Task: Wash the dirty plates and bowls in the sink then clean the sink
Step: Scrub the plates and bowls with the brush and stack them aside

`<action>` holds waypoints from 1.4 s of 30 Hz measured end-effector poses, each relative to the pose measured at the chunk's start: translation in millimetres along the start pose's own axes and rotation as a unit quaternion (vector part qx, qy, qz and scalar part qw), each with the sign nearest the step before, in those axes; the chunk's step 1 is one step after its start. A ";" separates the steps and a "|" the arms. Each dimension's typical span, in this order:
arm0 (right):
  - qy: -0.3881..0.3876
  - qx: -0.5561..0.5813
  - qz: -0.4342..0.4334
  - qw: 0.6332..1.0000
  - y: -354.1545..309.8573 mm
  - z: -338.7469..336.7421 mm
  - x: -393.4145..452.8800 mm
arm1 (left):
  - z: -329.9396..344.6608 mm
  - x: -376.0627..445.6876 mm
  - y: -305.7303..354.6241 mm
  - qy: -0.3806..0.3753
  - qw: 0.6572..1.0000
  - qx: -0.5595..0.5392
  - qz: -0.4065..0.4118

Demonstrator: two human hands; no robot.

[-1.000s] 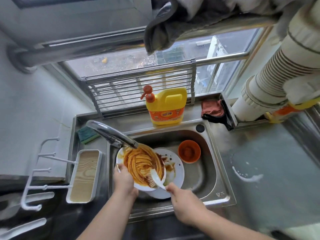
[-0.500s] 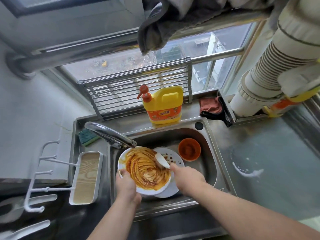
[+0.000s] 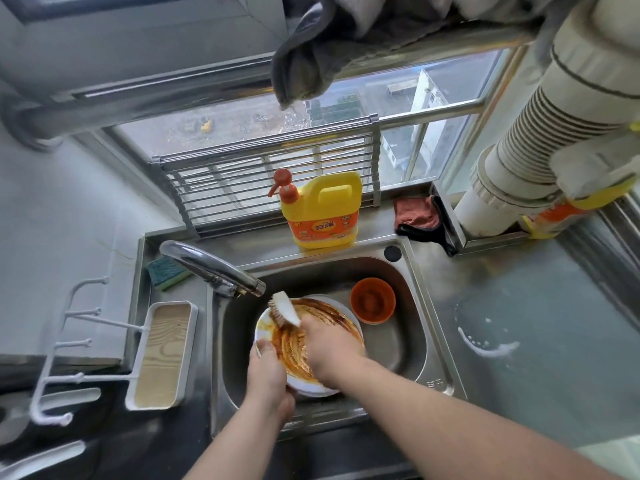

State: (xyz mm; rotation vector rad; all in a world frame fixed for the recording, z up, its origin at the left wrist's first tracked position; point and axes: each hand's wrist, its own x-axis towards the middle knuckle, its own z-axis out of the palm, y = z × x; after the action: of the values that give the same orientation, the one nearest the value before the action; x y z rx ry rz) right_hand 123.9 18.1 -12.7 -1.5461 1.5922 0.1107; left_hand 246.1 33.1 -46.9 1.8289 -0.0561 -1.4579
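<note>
A white plate smeared with orange-brown sauce is held over the steel sink. My left hand grips its near-left rim, thumb on top. My right hand grips a white dish brush; its bristles press on the plate's far-left part, just under the tap spout. An orange bowl with sauce inside sits in the sink at the back right. My right hand and the held plate hide whatever lies underneath.
A yellow detergent jug with a red pump stands behind the sink. A green sponge lies at the back left, a red cloth at the back right. A white tray rack hangs on the left. Foam streaks mark the right counter.
My right hand has swept the brush across the plate from its near-right side to its far-left edge. The sauce is smeared wider. The plate has shifted slightly within my left hand's hold.
</note>
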 end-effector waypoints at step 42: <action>-0.036 -0.110 0.049 0.992 101.9 4.0 -42.3 | -18.5 33.2 26.7 -0.001 1.000 0.015 0.024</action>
State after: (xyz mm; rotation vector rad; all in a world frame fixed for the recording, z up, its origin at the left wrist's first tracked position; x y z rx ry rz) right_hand 33.2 75.0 -39.2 -1.6105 1.6422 0.4035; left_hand 284.1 8.6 -57.4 1.8377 -0.1234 -1.4327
